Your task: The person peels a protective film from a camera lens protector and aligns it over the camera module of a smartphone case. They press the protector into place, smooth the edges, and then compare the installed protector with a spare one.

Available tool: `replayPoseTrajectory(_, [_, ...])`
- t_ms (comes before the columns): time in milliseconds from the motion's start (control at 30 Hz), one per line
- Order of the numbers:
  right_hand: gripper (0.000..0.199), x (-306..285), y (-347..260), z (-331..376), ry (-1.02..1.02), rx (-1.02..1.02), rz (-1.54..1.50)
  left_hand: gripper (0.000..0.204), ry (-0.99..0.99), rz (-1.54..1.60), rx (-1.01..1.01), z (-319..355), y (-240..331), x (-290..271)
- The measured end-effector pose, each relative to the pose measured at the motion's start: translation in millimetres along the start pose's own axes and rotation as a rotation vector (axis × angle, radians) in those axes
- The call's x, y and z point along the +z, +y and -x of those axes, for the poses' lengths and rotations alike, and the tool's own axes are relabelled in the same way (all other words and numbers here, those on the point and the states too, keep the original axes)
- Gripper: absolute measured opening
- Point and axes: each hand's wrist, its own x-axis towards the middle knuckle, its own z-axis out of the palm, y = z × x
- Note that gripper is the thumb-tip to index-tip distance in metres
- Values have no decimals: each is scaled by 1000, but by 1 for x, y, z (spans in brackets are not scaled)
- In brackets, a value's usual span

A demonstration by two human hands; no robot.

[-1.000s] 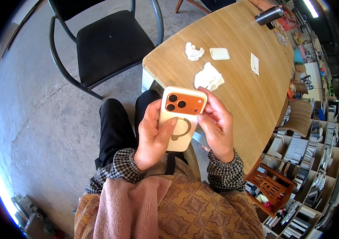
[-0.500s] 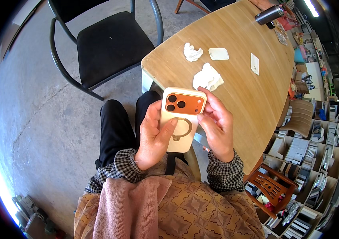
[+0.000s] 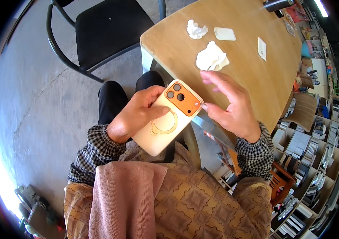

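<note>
We are holding a phone in a cream case with an orange camera block, back side up, over our lap and just off the near corner of the wooden table. Our left hand wraps around its left side, with the thumb lying across the ring on the back. The phone's long side runs from low near our body up and to the right, so the camera end points at our right hand. That hand is spread open, fingers apart, and only one fingertip is touching or almost touching the corner by the camera block. So the left hand is the one that grips, and the right one is just beside the top end. On the table, past the right hand, lies a crumpled white tissue, well apart from the phone. A moment ago both hands were closed around the phone; now the right hand has let go and opened out.
</note>
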Motion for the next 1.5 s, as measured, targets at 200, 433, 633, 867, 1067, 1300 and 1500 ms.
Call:
replayPoseTrajectory(200, [41,9,-8,-3,-16,-129,239,30,94,-63,34,0,-15,2])
replayPoseTrajectory(433, [15,36,-1,5,44,31,-34,31,205,-161,105,3,-24,9])
replayPoseTrajectory(633, [18,61,6,11,78,-5,6,29,264,-204,121,8,-42,8])
replayPoseTrajectory(867, [24,70,7,11,128,-62,153,28,290,-275,114,14,-51,9])
replayPoseTrajectory(1067, [35,70,3,10,76,-64,209,28,304,-300,146,17,-59,7])
replayPoseTrajectory(1300, [55,70,1,5,-7,-104,312,31,315,-436,159,20,-50,11])
replayPoseTrajectory(1500, [55,69,0,2,-4,-87,273,33,314,-487,146,20,-45,15])
